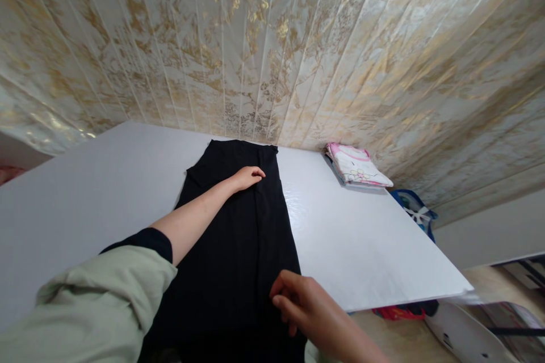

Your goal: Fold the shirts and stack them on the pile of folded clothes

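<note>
A long black garment [221, 238] lies spread on the white table [332, 238], its far end close to the wall. A lengthwise fold line runs down its right part. My left hand [250, 177] reaches across to the upper part of the cloth, its fingers curled in a pinch on the fabric by that fold line. Nearer to me, my right hand [300, 300] is at the lower right of the garment, thumb and forefinger bent together on the cloth. The garment's near end runs into shadow at the bottom of the view.
A stack of folded clothes [357, 165], with a white and pink piece on top, lies at the table's back right. Patterned gold and white sheeting [264, 39] covers the wall behind. Beyond the right edge are a blue bag [415, 207] and a white rounded object [464, 332].
</note>
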Demonstrator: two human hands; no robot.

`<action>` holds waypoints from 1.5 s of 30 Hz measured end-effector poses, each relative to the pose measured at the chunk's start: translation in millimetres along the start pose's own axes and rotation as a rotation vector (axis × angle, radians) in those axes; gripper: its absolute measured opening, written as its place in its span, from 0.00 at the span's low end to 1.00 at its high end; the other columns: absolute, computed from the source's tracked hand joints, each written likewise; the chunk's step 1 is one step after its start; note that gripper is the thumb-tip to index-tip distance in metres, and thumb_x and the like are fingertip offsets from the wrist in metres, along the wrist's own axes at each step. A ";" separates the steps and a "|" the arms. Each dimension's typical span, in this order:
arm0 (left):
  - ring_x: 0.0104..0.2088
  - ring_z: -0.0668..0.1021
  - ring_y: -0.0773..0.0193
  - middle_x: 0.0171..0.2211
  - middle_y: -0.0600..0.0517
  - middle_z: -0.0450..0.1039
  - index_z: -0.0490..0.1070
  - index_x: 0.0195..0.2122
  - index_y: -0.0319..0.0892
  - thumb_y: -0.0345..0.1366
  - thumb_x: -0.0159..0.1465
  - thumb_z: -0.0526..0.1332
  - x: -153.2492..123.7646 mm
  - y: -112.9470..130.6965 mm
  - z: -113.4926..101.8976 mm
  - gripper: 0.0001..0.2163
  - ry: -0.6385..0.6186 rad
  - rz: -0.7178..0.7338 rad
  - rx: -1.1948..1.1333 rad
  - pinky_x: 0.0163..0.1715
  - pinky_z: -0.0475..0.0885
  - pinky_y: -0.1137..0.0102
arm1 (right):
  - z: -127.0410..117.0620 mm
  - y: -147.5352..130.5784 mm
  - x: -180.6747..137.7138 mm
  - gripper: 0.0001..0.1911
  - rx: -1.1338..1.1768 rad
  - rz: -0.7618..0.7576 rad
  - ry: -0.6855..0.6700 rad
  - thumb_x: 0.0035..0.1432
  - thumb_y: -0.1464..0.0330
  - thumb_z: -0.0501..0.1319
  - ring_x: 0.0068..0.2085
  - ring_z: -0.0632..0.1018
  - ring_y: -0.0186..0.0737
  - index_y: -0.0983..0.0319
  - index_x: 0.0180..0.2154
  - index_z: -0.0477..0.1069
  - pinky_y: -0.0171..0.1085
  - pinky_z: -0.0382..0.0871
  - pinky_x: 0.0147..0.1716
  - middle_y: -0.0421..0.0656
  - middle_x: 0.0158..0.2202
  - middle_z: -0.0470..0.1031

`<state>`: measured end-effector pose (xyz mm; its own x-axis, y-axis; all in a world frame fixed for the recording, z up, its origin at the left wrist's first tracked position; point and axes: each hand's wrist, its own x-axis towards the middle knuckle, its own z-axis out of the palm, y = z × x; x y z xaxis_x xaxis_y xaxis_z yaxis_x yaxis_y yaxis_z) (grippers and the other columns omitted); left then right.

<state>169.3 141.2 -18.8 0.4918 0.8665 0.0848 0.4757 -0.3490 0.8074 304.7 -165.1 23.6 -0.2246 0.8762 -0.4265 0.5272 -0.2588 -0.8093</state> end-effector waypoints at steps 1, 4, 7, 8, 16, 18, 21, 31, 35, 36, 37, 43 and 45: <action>0.42 0.78 0.61 0.40 0.50 0.78 0.76 0.41 0.41 0.30 0.58 0.59 0.0 0.0 1.2 0.11 0.015 -0.004 0.013 0.46 0.71 0.69 | -7.0 1.6 -2.2 0.05 -0.025 -0.008 0.050 0.60 0.69 0.53 0.22 0.72 0.30 0.59 0.36 0.68 0.28 0.62 0.21 0.35 0.24 0.70; 0.43 0.77 0.59 0.43 0.47 0.74 0.72 0.50 0.39 0.32 0.58 0.62 -2.6 1.4 6.1 0.17 0.073 -0.033 0.062 0.48 0.70 0.66 | -27.7 10.4 -7.8 0.06 -0.166 -0.031 0.240 0.62 0.67 0.53 0.26 0.73 0.33 0.58 0.36 0.67 0.31 0.64 0.26 0.36 0.25 0.70; 0.46 0.76 0.56 0.45 0.44 0.70 0.67 0.55 0.38 0.33 0.58 0.63 -12.7 5.9 12.7 0.23 0.126 -0.057 0.106 0.51 0.69 0.62 | -38.2 26.1 -10.8 0.06 -0.295 -0.021 0.374 0.62 0.64 0.54 0.30 0.74 0.35 0.57 0.38 0.67 0.34 0.65 0.30 0.38 0.30 0.73; 0.47 0.75 0.55 0.46 0.44 0.69 0.65 0.57 0.38 0.34 0.58 0.63 -18.4 7.9 15.1 0.24 0.136 -0.059 0.115 0.53 0.68 0.61 | -38.6 31.9 -11.0 0.07 -0.311 -0.022 0.392 0.62 0.64 0.54 0.31 0.74 0.36 0.57 0.39 0.67 0.35 0.66 0.31 0.39 0.32 0.74; 0.31 0.75 0.71 0.55 0.46 0.59 0.65 0.58 0.45 0.29 0.58 0.60 -70.1 17.6 28.3 0.25 0.119 0.011 0.092 0.44 0.75 0.68 | -38.9 40.0 19.6 0.18 -0.422 -0.136 0.497 0.63 0.65 0.53 0.35 0.76 0.37 0.55 0.55 0.62 0.40 0.70 0.38 0.44 0.46 0.71; 0.29 0.73 0.73 0.56 0.47 0.58 0.68 0.54 0.44 0.25 0.57 0.58 -73.4 15.8 29.6 0.23 0.123 0.021 0.074 0.42 0.75 0.68 | -46.8 28.6 42.3 0.19 -0.516 -0.190 0.533 0.63 0.67 0.53 0.42 0.76 0.41 0.56 0.56 0.63 0.41 0.70 0.43 0.47 0.50 0.70; 0.26 0.72 0.75 0.56 0.46 0.58 0.72 0.49 0.42 0.23 0.56 0.58 -73.3 14.0 31.8 0.20 0.144 0.016 0.074 0.42 0.76 0.67 | -60.5 8.5 88.4 0.21 -0.673 -0.276 0.536 0.62 0.69 0.54 0.54 0.71 0.46 0.61 0.57 0.66 0.43 0.65 0.53 0.50 0.54 0.70; 0.37 0.77 0.64 0.47 0.48 0.69 0.73 0.44 0.43 0.32 0.62 0.56 -97.2 -2.4 -23.1 0.11 0.242 0.069 0.232 0.44 0.73 0.67 | -69.3 -7.5 196.7 0.29 -0.861 -0.224 0.493 0.67 0.58 0.49 0.68 0.53 0.47 0.62 0.65 0.54 0.52 0.46 0.64 0.48 0.68 0.52; 0.42 0.76 0.59 0.45 0.47 0.70 0.71 0.46 0.42 0.35 0.63 0.55 -101.8 -43.8 -79.1 0.12 0.489 -0.117 0.454 0.47 0.71 0.66 | -79.9 -23.1 212.3 0.30 -0.863 -0.226 0.540 0.68 0.57 0.47 0.68 0.54 0.47 0.65 0.65 0.54 0.51 0.45 0.64 0.50 0.68 0.53; 0.43 0.76 0.59 0.46 0.46 0.70 0.71 0.47 0.42 0.37 0.64 0.55 -101.3 -53.7 -89.9 0.12 0.531 -0.187 0.498 0.47 0.71 0.66 | -82.1 -27.7 218.6 0.31 -0.865 -0.236 0.567 0.68 0.57 0.47 0.68 0.53 0.47 0.66 0.66 0.53 0.50 0.44 0.64 0.50 0.68 0.52; 0.44 0.76 0.58 0.46 0.46 0.70 0.70 0.48 0.41 0.38 0.64 0.55 -100.5 -62.2 -98.4 0.13 0.560 -0.258 0.533 0.48 0.70 0.66 | -83.2 -31.2 225.8 0.31 -0.870 -0.242 0.582 0.68 0.57 0.47 0.68 0.52 0.46 0.66 0.66 0.52 0.49 0.44 0.64 0.50 0.68 0.51; 0.45 0.76 0.53 0.42 0.44 0.72 0.73 0.42 0.42 0.45 0.63 0.56 -95.5 -78.1 -107.7 0.14 0.582 -0.431 0.614 0.47 0.69 0.63 | -74.8 -26.7 261.8 0.32 -0.915 -0.200 0.571 0.68 0.57 0.47 0.68 0.53 0.48 0.68 0.66 0.52 0.50 0.45 0.64 0.52 0.68 0.51; 0.45 0.76 0.52 0.42 0.45 0.72 0.73 0.40 0.43 0.46 0.63 0.58 -94.9 -75.7 -105.1 0.13 0.581 -0.436 0.661 0.47 0.69 0.63 | -75.1 -31.3 263.9 0.31 -0.916 -0.202 0.592 0.67 0.58 0.48 0.67 0.55 0.49 0.68 0.65 0.54 0.50 0.46 0.63 0.53 0.67 0.53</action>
<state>10.0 122.9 -26.6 -0.1752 0.9456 0.2741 0.9299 0.0675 0.3615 290.5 104.7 -33.2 -0.0762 0.9875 0.1380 0.9865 0.0947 -0.1333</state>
